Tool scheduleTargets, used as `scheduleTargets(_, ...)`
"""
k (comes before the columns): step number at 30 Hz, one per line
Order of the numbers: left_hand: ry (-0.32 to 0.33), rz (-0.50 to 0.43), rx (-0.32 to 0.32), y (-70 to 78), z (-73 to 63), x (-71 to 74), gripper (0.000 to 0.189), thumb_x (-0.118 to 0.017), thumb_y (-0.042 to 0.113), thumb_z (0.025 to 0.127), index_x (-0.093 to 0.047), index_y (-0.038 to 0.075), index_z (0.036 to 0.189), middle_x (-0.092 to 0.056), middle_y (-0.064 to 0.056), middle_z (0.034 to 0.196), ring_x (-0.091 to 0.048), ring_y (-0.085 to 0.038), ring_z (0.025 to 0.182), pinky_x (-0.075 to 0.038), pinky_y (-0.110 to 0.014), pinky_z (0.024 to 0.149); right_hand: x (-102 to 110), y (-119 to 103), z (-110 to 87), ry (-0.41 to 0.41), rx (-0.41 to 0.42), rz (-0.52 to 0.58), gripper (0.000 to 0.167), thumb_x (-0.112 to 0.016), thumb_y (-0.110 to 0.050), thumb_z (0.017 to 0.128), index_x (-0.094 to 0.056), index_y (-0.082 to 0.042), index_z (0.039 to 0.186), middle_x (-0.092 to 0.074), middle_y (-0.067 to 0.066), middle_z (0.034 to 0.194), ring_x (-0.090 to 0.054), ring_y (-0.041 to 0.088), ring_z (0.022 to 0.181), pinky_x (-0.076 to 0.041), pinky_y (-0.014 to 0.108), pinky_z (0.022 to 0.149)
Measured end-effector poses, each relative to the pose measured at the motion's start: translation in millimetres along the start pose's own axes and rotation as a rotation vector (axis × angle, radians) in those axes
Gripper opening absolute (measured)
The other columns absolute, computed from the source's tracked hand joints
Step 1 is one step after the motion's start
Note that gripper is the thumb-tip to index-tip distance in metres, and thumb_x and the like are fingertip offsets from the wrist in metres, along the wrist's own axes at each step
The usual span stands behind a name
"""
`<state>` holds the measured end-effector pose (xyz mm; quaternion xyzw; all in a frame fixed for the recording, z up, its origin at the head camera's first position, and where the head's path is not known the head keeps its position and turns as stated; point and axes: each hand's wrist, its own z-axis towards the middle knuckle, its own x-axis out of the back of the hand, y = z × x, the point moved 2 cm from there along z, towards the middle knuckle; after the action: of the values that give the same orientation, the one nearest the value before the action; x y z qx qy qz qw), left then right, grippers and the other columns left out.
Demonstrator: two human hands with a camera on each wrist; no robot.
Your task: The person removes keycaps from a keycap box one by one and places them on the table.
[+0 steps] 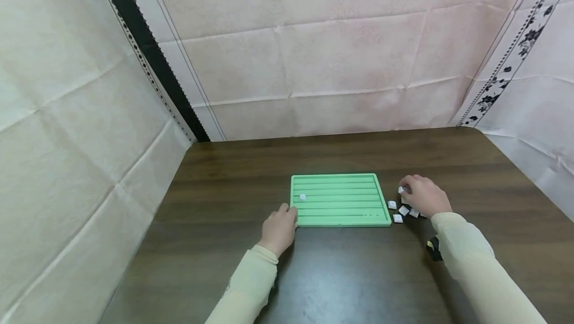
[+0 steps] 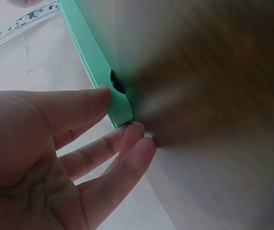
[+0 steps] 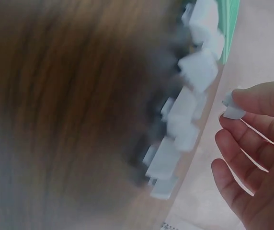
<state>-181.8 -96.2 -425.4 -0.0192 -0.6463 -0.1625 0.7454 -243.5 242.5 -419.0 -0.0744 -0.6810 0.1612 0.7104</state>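
A light-green ridged board [image 1: 341,199] lies on the table, with one small white tile [image 1: 302,197] on its left part. At the board's near left corner my left hand [image 1: 279,229] grips the edge; the left wrist view has the thumb [image 2: 86,103] against its green side and the fingertips [image 2: 139,143] around the corner. My right hand [image 1: 425,196] is beyond the board's right side, pinching a white tile [image 3: 234,111] between thumb and forefinger. Below that hand lie several loose white tiles [image 1: 403,211], close to the board's right edge.
The dark wooden table [image 1: 251,164] ends at a rear edge in front of a pale cloth wall [image 1: 341,65]. More pale cloth hangs at left and right. A dark band [image 1: 434,249] shows at the right wrist.
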Motion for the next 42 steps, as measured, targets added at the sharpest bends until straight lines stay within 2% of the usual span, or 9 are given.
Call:
scheduleTargets(4, -0.006, 0.003, -0.001, -0.5, 0.0, 1.7, 0.009, -0.066, 0.014, 0.084, -0.058, 0.011, 0.083, -0.054, -0.005, 0.082, -0.043, -0.014, 0.054, -0.038, -0.025, 0.046, 0.0, 3.8, 0.4, -0.002, -0.009, -0.012, 0.024, -0.057, -0.014, 0.087, -0.061, -0.002, 0.107, -0.062, 0.018, 0.102, -0.058, 0.032, 0.09, -0.047, 0.051, 0.071)
scheduleTargets(16, 0.001, 0.009, -0.01, -1.2, -1.0, -1.9, 0.01, -0.066, 0.015, 0.084, -0.057, 0.011, 0.081, -0.053, -0.004, 0.08, -0.042, -0.013, 0.053, -0.037, -0.024, 0.046, -12.7, -5.0, 7.1, -0.08, 0.025, -0.024, 0.021, -0.057, -0.013, 0.086, -0.063, -0.002, 0.103, -0.063, 0.013, 0.093, -0.056, 0.026, 0.081, -0.048, 0.046, 0.066)
scheduleTargets(24, -0.003, 0.002, -0.006, -2.9, 0.3, -2.9, 0.01, -0.066, 0.016, 0.084, -0.057, 0.012, 0.081, -0.053, -0.004, 0.08, -0.042, -0.014, 0.053, -0.037, -0.025, 0.046, -14.8, -5.3, 8.2, -0.072, 0.053, -0.053, 0.019, -0.059, -0.011, 0.085, -0.064, -0.001, 0.1, -0.064, 0.014, 0.091, -0.058, 0.027, 0.08, -0.047, 0.047, 0.067)
scheduleTargets(29, -0.001, 0.006, -0.005, -3.3, 0.5, -1.9, 0.011, -0.066, 0.016, 0.084, -0.057, 0.012, 0.081, -0.052, -0.003, 0.079, -0.042, -0.013, 0.053, -0.037, -0.024, 0.046, -12.7, -4.7, 10.3, -0.077, 0.048, -0.048, 0.022, -0.057, -0.012, 0.085, -0.062, 0.0, 0.103, -0.063, 0.016, 0.096, -0.057, 0.031, 0.085, -0.047, 0.05, 0.071)
scheduleTargets(35, 0.011, 0.013, -0.01, -3.6, 0.1, -0.3, 0.011, -0.067, 0.015, 0.084, -0.057, 0.012, 0.081, -0.053, -0.003, 0.079, -0.041, -0.013, 0.052, -0.037, -0.024, 0.046, -8.0, -8.2, 10.8, -0.076, 0.008, -0.003, 0.031, -0.054, -0.015, 0.088, -0.055, 0.002, 0.114, -0.06, 0.021, 0.107, -0.055, 0.036, 0.096, -0.045, 0.054, 0.077)
scheduleTargets(42, 0.001, 0.012, -0.003, -3.1, -0.3, 0.0, 0.011, -0.066, 0.016, 0.084, -0.057, 0.012, 0.081, -0.053, -0.003, 0.081, -0.043, -0.014, 0.053, -0.038, -0.025, 0.046, -3.6, -20.2, 10.3, -0.044, 0.002, 0.015, 0.033, -0.053, -0.016, 0.089, -0.053, 0.002, 0.117, -0.056, 0.023, 0.113, -0.053, 0.037, 0.1, -0.045, 0.054, 0.078)
